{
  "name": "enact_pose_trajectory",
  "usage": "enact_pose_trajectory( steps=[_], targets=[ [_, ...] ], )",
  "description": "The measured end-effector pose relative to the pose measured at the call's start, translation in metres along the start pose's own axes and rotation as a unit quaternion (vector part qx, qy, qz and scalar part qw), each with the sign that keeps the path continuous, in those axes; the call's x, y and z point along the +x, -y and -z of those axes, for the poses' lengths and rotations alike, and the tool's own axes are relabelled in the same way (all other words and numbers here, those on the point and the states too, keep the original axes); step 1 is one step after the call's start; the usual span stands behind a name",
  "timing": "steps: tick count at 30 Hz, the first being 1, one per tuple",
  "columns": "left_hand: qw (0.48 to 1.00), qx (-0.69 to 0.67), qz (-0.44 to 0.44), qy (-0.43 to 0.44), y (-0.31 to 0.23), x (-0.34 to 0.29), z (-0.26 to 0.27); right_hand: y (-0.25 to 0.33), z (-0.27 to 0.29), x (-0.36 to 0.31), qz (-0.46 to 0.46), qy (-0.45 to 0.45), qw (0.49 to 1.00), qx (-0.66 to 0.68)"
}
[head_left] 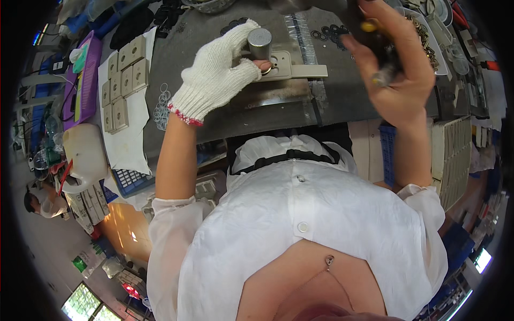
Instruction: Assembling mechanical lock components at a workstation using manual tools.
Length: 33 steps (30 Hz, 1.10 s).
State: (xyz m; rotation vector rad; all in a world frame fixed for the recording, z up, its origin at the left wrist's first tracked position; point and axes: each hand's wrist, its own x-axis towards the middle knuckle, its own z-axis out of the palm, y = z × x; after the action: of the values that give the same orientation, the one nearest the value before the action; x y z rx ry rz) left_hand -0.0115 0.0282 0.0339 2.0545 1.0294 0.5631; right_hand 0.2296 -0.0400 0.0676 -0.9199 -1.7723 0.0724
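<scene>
My left hand (214, 72), in a white knit glove with a red-trimmed cuff, is closed around an upright metal cylinder (260, 41); a bare thumb tip shows beside it. The cylinder stands over a beige plate (309, 71) with a long narrow end, lying on the dark worktable. A small brass-coloured ring (271, 70) shows at the plate next to my thumb. My bare right hand (402, 67) is raised at the upper right, wrapped round the dark handle of a hammer (364, 24). Motion blurs the hammer, and its head is partly cut off by the top edge.
Several beige square pieces (126, 79) lie on white paper at the left, near a purple basket (92, 80) and a pale jug (85, 152). Clear rings (161, 109) and black rings (329, 33) lie on the table. A white tray (440, 61) with brass-coloured parts stands at right.
</scene>
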Motion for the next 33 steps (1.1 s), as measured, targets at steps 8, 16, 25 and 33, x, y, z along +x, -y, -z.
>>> enact_pose_trajectory(
  steps=[8, 16, 25, 33],
  targets=[
    [0.995, -0.102, 0.013, 0.011, 0.015, -0.002, -0.008, 0.003, -0.017, 0.003, 0.010, 0.012, 1.000, 0.019],
    [0.993, -0.116, 0.018, -0.009, 0.025, -0.006, -0.007, 0.015, 0.005, 0.044, 0.088, 0.163, 0.982, -0.048],
    [0.983, -0.181, 0.007, -0.004, 0.015, -0.006, -0.009, 0.005, -0.002, 0.036, 0.061, 0.209, 0.976, -0.033],
    [1.000, -0.026, 0.001, -0.016, 0.010, -0.009, -0.004, 0.003, -0.012, 0.025, 0.071, 0.138, 0.985, 0.069]
  ],
)
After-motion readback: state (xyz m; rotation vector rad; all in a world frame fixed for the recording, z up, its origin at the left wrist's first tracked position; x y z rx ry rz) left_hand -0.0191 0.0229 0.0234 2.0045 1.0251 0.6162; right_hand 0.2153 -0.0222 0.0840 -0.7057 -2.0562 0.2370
